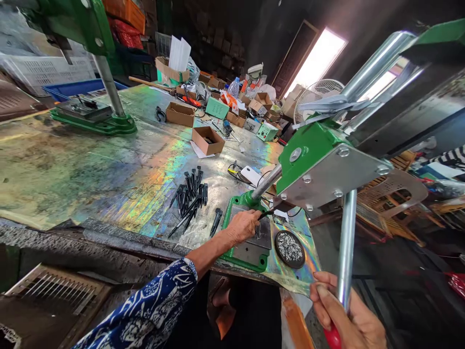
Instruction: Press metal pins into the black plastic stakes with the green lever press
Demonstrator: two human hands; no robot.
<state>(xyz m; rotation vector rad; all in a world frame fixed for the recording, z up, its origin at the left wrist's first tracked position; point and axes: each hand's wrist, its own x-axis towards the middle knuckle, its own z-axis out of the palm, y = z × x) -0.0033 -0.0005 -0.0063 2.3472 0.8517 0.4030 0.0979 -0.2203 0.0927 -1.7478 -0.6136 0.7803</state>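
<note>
My left hand (241, 228) pinches a thin black pen-like part (267, 214) over the steel plate on the green base of a hand-lever press (250, 257). The tip of that part sits under the press head (308, 165). My right hand (345, 310) grips the steel lever (347, 237) by its red handle (332, 337). A loose heap of black rod-shaped parts (189, 201) lies left of the press. A round dark dish of small silver pieces (289, 249) sits right of the base.
An iridescent foil sheet (152, 179) covers the workbench. A second green press (94, 116) stands at the far left. Open cardboard boxes (208, 140), green electrical units (267, 132), and assorted clutter crowd the far end. A white fan (317, 99) stands beyond, near a bright doorway (316, 60).
</note>
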